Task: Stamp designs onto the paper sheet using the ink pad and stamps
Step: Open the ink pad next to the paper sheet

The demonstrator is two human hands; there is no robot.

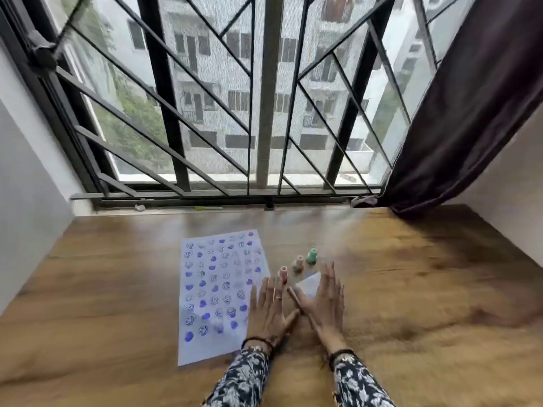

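While hands (296, 304) lie flat, empty | stamped paper sheet (217, 292) | wood-grain table (411, 289)

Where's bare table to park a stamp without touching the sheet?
Bare wood right of the right hand, out toward the curtain, and left of the paper sheet. Crowded between the sheet and that hand: three stamps, the left hand.
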